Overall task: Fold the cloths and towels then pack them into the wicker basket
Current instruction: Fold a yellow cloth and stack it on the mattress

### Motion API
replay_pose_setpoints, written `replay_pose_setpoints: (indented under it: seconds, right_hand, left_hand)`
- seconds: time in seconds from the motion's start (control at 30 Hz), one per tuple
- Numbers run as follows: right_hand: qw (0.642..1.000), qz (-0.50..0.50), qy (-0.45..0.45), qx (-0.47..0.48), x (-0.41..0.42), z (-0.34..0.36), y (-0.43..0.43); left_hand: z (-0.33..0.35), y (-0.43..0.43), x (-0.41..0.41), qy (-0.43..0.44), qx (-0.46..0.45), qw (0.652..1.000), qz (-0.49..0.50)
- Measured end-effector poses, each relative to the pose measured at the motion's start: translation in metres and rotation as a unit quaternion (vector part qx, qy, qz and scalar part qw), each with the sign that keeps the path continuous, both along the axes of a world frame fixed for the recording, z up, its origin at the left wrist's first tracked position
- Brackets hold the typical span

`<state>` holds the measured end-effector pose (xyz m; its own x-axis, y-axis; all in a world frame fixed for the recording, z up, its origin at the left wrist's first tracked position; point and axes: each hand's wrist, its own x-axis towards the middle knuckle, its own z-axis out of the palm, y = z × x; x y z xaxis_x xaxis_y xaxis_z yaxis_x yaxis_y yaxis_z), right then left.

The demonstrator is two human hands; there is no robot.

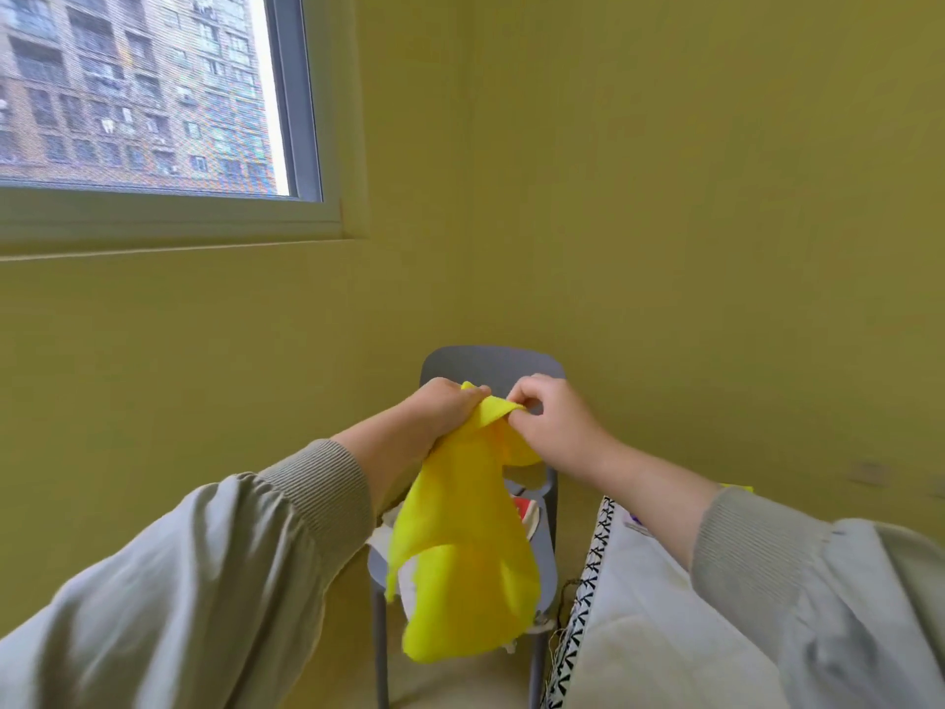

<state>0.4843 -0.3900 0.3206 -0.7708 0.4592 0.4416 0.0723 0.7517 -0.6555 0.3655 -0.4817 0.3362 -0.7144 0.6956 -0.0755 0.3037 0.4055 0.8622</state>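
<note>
A bright yellow cloth point(463, 560) hangs in the air in front of me, crumpled and unfolded. My left hand point(446, 409) grips its top edge in a fist. My right hand point(549, 419) pinches the same top edge just to the right, the two hands almost touching. The cloth droops down over a grey chair point(493, 365). More cloths, white and red point(524, 511), lie on the chair seat, mostly hidden behind the yellow one. No wicker basket is in view.
The chair stands in a corner of yellow-green walls. A white surface with a black-and-white patterned edge point(588, 580) lies at the lower right. A window point(143, 94) is at the upper left.
</note>
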Motion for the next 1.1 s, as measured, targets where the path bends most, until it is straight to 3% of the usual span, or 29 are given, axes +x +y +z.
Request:
replay_pose_setpoints:
  seconds: [0.1, 0.17, 0.3, 0.4, 0.5, 0.73, 0.9, 1.1]
  right_hand:
    - [0.999, -0.024, 0.009, -0.027, -0.005, 0.007, 0.001]
    - [0.998, -0.042, 0.014, -0.039, -0.008, 0.010, 0.003]
    - [0.997, -0.058, 0.006, -0.050, -0.016, 0.018, 0.002]
    - [0.995, -0.093, -0.011, -0.044, -0.019, 0.028, 0.001]
    - [0.993, -0.115, -0.006, -0.030, -0.019, 0.034, 0.003]
    - [0.991, -0.129, -0.035, -0.009, -0.011, 0.039, 0.003]
    - [0.986, -0.165, -0.024, 0.004, -0.002, 0.042, 0.005]
    - [0.972, -0.082, 0.052, -0.214, -0.006, 0.034, 0.011]
  left_hand:
    - [0.000, -0.011, -0.001, 0.153, -0.127, 0.980, -0.028]
    - [0.000, -0.017, -0.004, 0.138, -0.122, 0.981, -0.067]
    - [0.002, -0.020, -0.007, 0.027, 0.008, 0.987, -0.161]
    - [0.000, -0.014, -0.002, 0.073, -0.010, 0.975, -0.212]
    - [-0.006, -0.006, 0.004, 0.171, -0.051, 0.966, -0.185]
    - [-0.006, 0.005, 0.010, 0.285, 0.037, 0.957, -0.035]
    - [-0.007, 0.002, 0.005, 0.339, -0.057, 0.939, -0.024]
    - [-0.018, -0.009, -0.015, 0.369, -0.138, 0.919, -0.021]
